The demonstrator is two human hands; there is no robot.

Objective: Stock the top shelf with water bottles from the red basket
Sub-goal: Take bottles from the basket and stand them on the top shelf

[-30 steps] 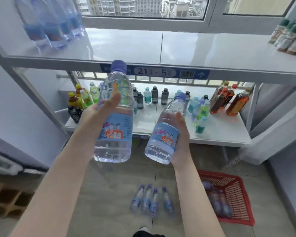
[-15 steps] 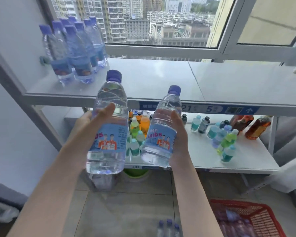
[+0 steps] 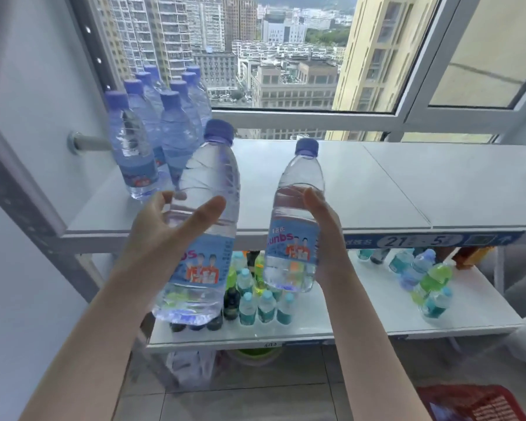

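Observation:
My left hand [image 3: 167,229] grips a clear water bottle [image 3: 204,183] with a blue cap and blue label, held upright in front of the top shelf [image 3: 362,189]. My right hand [image 3: 325,235] holds a second, like bottle [image 3: 298,183] to the right of it, its base hanging below the shelf's front edge. Several water bottles [image 3: 143,141] stand in a cluster at the shelf's far left, just behind the left-hand bottle. A corner of the red basket [image 3: 474,402] shows at the bottom right, on the floor.
The lower shelf [image 3: 362,314] carries many small green, teal and dark drink bottles [image 3: 258,302], with more at its right [image 3: 428,281]. A grey upright post [image 3: 28,214] frames the shelf on the left. A window [image 3: 286,56] lies behind the top shelf.
Both hands have lifted their bottles from lower-shelf height to the top shelf's front edge. The view has tilted up and left, bringing the standing bottles closer and the basket nearly out of frame.

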